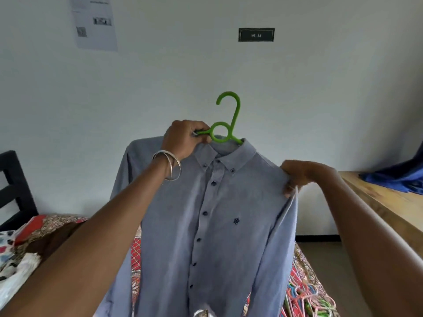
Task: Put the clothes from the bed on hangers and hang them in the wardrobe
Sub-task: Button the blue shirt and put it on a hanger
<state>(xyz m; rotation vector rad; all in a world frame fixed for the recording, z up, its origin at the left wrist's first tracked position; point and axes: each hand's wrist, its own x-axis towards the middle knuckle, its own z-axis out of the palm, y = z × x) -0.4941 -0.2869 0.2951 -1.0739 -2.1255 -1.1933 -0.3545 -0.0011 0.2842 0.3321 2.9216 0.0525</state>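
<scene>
A grey-blue button-down shirt hangs in front of me on a green plastic hanger, its hook pointing up. My left hand, with bangles on the wrist, grips the hanger's left arm beside its ring, at the collar. My right hand pinches the shirt's shoulder seam on the right side. Below the shirt lies the bed with a patterned cover. The wardrobe is not in view.
More clothes lie on the bed at the left. A pile of coloured hangers sits at the bed's lower right. A wooden table with blue cloth stands right; a dark chair stands left.
</scene>
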